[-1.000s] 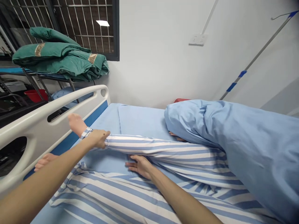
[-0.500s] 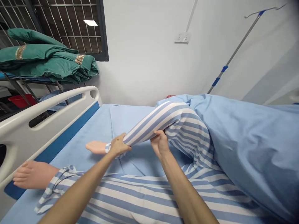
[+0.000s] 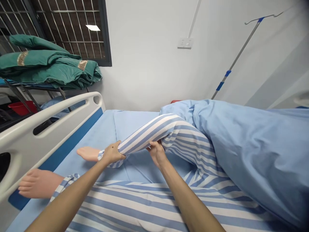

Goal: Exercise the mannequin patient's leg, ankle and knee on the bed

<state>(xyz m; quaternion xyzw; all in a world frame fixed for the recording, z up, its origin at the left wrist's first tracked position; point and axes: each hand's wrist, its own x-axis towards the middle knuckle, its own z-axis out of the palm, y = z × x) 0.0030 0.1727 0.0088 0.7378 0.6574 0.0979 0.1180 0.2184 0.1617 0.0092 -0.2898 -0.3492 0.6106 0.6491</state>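
A manikin's far leg [image 3: 147, 133], in blue-and-white striped trousers, lies bent with its knee raised above the bed. My left hand [image 3: 113, 153] is wrapped round the shin just above the ankle. Under the calf, close behind the knee, my right hand [image 3: 156, 152] holds the leg; its fingertips are partly hidden beneath the cloth. The far foot [image 3: 88, 153] is bare and points left. Nearer to me, the other leg [image 3: 135, 203] lies stretched out flat, its bare foot [image 3: 40, 183] by the footboard.
A light blue quilt [image 3: 253, 145] covers the body on the right. The white footboard [image 3: 65, 111] stands at the left end of the bed sheet [image 3: 130, 117]. Behind are folded green quilts [image 3: 55, 69], a drip stand [image 3: 241, 51] and a wall socket [image 3: 185, 43].
Both my hands have moved left along with the bent leg. Its knee has come lower and the leg is somewhat straighter, with the far foot slid toward the footboard. My view has shifted slightly.
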